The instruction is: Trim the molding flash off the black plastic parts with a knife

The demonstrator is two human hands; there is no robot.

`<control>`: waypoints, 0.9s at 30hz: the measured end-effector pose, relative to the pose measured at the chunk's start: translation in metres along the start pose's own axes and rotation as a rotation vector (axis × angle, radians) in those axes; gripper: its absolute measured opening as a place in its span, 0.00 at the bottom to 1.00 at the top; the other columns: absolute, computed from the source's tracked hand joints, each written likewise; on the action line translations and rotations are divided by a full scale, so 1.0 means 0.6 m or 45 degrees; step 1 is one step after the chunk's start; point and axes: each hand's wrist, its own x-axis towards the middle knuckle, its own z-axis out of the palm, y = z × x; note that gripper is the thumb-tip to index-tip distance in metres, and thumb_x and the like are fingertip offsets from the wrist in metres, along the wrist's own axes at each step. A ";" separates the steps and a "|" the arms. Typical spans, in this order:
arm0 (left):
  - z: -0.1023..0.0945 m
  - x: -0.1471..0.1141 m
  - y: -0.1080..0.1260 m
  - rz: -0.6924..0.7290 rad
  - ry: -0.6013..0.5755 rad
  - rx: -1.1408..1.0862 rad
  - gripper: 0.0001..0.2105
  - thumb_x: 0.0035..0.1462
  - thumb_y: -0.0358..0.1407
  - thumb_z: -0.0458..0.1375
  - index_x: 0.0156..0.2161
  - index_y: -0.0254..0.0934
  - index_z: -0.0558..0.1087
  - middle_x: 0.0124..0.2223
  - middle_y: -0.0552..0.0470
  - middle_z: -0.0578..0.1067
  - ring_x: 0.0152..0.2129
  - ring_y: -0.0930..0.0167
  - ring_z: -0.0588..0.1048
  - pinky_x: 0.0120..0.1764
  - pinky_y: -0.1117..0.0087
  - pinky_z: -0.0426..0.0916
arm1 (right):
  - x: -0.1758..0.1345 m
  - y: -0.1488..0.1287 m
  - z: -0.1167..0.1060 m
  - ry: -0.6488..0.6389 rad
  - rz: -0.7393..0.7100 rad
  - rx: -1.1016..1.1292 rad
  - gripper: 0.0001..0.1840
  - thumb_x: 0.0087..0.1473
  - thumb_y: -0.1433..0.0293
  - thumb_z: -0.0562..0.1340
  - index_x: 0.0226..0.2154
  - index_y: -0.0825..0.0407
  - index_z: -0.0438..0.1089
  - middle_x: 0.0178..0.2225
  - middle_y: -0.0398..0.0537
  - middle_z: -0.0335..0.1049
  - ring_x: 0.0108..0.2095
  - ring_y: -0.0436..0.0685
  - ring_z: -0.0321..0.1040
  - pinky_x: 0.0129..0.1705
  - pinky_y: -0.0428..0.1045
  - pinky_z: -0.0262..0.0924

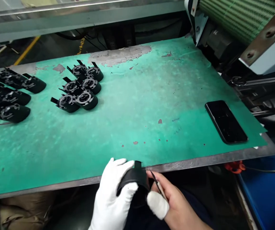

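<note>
My left hand (112, 195), in a white glove, is closed around a black round plastic housing (137, 176) at the table's front edge. A flat tab stands up from the housing's top, and its inside lies in dark shadow. My right hand (178, 204) is bare except for a white cover on the thumb. Between its thumb and fingers it grips a slim craft knife (160, 189), blade pointing up and left. The right fingertips are close against the housing's right side; whether the blade touches it I cannot tell.
A small group of black housings (87, 99) stands on the green table mat (137, 105), with several more housings (15, 112) at the far left. A phone (226, 122) lies at the right. Beyond it are a green conveyor belt (238, 16), orange-handled scissors (234, 166) and a blue bin (266, 191).
</note>
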 end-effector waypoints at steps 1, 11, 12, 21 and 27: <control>0.001 0.003 -0.003 0.055 -0.025 0.042 0.19 0.64 0.44 0.59 0.59 0.52 0.68 0.56 0.54 0.75 0.59 0.59 0.69 0.67 0.45 0.56 | -0.006 0.006 -0.011 0.026 0.034 -0.038 0.32 0.56 0.43 0.62 0.55 0.45 0.72 0.28 0.44 0.69 0.30 0.58 0.65 0.41 0.55 0.64; 0.013 0.005 -0.003 0.131 -0.040 0.124 0.22 0.62 0.46 0.60 0.59 0.46 0.66 0.55 0.46 0.75 0.61 0.54 0.67 0.68 0.40 0.53 | 0.017 -0.009 -0.046 -0.186 0.034 -0.127 0.24 0.67 0.52 0.55 0.42 0.48 0.80 0.34 0.48 0.76 0.40 0.63 0.72 0.48 0.56 0.65; 0.013 0.005 -0.004 0.116 -0.053 0.133 0.21 0.62 0.46 0.60 0.59 0.46 0.66 0.55 0.46 0.74 0.62 0.54 0.65 0.67 0.40 0.53 | 0.023 -0.009 -0.045 -0.192 0.027 -0.124 0.24 0.67 0.52 0.55 0.41 0.48 0.81 0.33 0.48 0.76 0.39 0.63 0.72 0.48 0.57 0.66; 0.009 0.013 -0.023 0.241 -0.027 0.193 0.25 0.58 0.53 0.61 0.54 0.39 0.72 0.49 0.43 0.77 0.56 0.53 0.72 0.66 0.41 0.58 | 0.043 -0.010 -0.055 -0.257 0.046 -0.190 0.27 0.66 0.50 0.55 0.35 0.52 0.80 0.32 0.48 0.76 0.37 0.60 0.69 0.45 0.53 0.65; 0.021 0.008 -0.040 0.220 0.052 0.136 0.19 0.60 0.55 0.59 0.49 0.46 0.76 0.38 0.50 0.79 0.48 0.57 0.77 0.63 0.44 0.63 | 0.048 -0.010 -0.055 -0.279 0.174 -0.239 0.27 0.67 0.52 0.53 0.26 0.52 0.70 0.27 0.44 0.65 0.34 0.57 0.63 0.41 0.50 0.61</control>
